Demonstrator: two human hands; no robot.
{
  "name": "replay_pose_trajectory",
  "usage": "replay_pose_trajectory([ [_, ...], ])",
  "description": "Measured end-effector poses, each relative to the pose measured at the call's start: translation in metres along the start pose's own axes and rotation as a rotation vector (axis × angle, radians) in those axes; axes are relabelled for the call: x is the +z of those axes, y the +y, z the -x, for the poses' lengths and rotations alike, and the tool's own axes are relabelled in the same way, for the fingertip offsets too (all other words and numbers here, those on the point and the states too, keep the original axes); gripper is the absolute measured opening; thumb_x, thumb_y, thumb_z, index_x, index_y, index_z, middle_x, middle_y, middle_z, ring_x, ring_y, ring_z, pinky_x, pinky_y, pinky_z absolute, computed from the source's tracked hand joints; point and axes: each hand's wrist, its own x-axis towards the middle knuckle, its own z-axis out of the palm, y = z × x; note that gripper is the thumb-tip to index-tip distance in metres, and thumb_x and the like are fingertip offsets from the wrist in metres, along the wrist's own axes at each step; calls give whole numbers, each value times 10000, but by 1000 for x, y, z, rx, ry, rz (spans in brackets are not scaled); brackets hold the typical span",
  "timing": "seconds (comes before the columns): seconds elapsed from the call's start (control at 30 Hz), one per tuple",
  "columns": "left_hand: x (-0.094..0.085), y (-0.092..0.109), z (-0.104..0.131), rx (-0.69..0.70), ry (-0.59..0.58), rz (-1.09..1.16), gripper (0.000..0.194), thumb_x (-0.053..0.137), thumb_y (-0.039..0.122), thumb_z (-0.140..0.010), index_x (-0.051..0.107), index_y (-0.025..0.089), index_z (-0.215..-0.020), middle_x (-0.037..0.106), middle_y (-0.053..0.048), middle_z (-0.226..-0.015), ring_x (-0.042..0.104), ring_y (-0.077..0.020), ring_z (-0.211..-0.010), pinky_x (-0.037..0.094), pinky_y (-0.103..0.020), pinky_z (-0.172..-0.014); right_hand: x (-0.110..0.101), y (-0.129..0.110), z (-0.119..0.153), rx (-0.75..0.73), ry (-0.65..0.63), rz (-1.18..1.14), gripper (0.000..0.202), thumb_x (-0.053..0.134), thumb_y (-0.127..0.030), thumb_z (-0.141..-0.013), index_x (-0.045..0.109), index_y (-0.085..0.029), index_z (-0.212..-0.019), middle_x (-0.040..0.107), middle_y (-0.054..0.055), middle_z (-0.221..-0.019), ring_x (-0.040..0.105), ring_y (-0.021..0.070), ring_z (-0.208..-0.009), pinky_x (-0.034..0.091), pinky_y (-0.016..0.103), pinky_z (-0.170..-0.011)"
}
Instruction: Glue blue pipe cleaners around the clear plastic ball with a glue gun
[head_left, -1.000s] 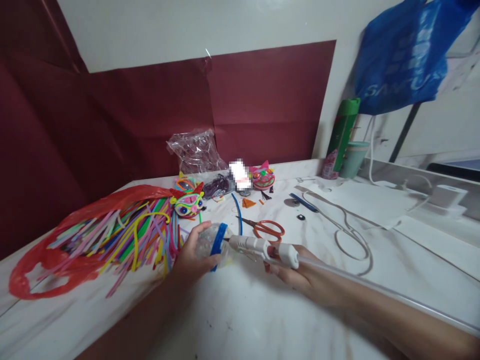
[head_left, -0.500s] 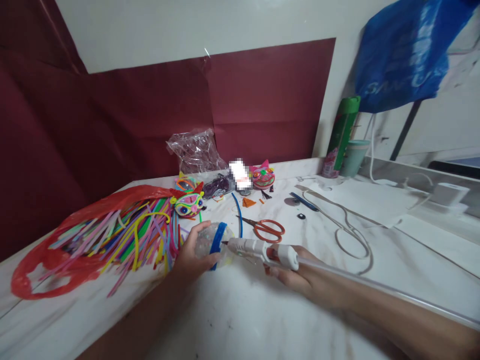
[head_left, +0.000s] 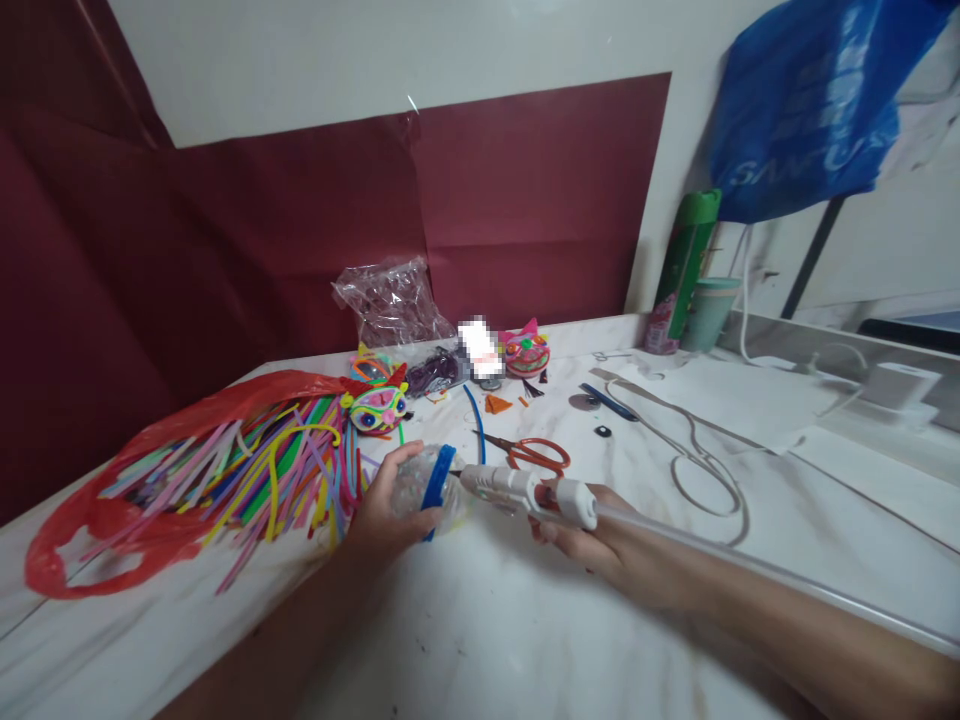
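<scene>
My left hand [head_left: 390, 510] is wrapped round a clear plastic bottle piece [head_left: 411, 482] with a blue pipe cleaner band [head_left: 438, 480] round it. In my right hand [head_left: 585, 535] is a white hot glue gun [head_left: 517, 488], its long clear glue stick [head_left: 720, 550] trailing off to the right. The dark nozzle points left and sits close to the blue band; whether it touches cannot be made out. Orange-handled scissors [head_left: 544, 455] lie just beyond the glue gun, beside a loose blue pipe cleaner [head_left: 475, 420].
On the left, a red plastic bag [head_left: 56, 540] spills many coloured pipe cleaners [head_left: 262, 470]. Decorated animal faces [head_left: 377, 408] and a pink one [head_left: 527, 352] stand at the back. A white cable [head_left: 697, 480], blue pen-like strip [head_left: 609, 402], green can [head_left: 686, 270] and cup [head_left: 709, 312] are to the right.
The glue gun's nozzle has shifted slightly right and up along the blue band, and the gun now tilts more. My left hand keeps its hold on the bottle piece.
</scene>
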Motion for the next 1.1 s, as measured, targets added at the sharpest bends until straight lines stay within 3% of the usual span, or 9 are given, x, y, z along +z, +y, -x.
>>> replay_pose_trajectory([
  [0.2,1,3,1,-15,1,40,756,730,333,-551,475,194,-1249,580,-112,-1224,602,-265,-1011,508,-314,-759,-2,-1,1,12,-25,7,217,381,-285,-915,543,-201,-798,593,17,-726,545,153,-641,462,251,-569],
  [0.47,-1,-3,-2,-1,37,6,737,737,330,-557,497,199,-1241,584,-113,-1218,586,-285,-1033,494,-363,-812,7,1,4,-23,-83,-55,205,396,-288,-914,528,-185,-795,574,12,-718,530,129,-618,441,223,-554],
  [0.7,-1,-2,-2,-8,25,-1,747,745,324,-552,496,198,-1245,604,-104,-1169,601,-272,-992,502,-342,-773,7,0,5,-4,-31,-59,211,404,-312,-922,528,-204,-789,578,9,-727,537,139,-641,457,232,-577],
  [1.1,0,0,-1,1,17,10,737,735,307,-559,483,200,-1243,561,-109,-1238,585,-270,-1029,480,-356,-834,5,0,4,-5,-27,-42,206,390,-287,-914,544,-197,-810,594,18,-734,548,144,-643,460,241,-569],
])
